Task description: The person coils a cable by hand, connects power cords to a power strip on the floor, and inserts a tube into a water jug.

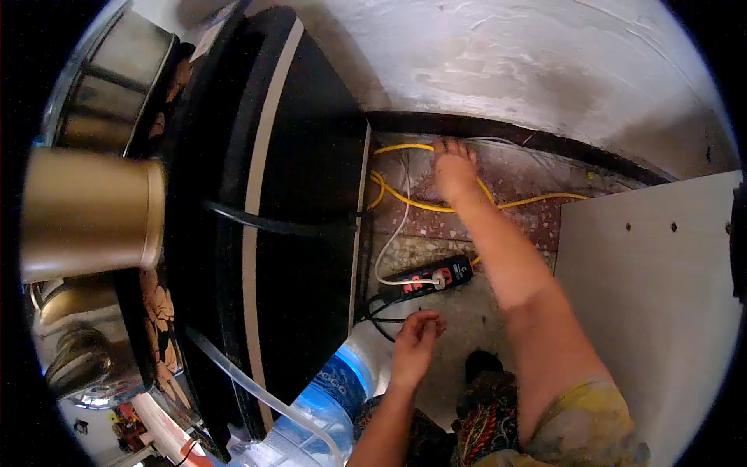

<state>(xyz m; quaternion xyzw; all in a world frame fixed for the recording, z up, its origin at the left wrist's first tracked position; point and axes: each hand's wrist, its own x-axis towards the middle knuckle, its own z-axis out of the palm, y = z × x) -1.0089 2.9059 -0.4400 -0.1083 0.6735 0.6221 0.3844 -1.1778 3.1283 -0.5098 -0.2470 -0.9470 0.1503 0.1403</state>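
My right hand (454, 167) reaches down to the floor by the wall, its fingers closed over a yellow cable (407, 146). The cable runs out on both sides of that hand, and another stretch of it loops below and on to the right. Nearer to me, my left hand (419, 340) hovers with curled fingers, and nothing shows in it. Just beyond it lies a black power strip (461, 269) with red sockets. A white plug (440, 279) sits in the strip, and its white cord (383, 261) leads up toward the wall.
A tall black cabinet (311, 171) stands on the left, with a gold-coloured pot (93, 214) on top. Below it is a blue water bottle (334, 385), with a clear tube (261, 389) passing over it. A pale panel (654, 311) with holes borders the right side.
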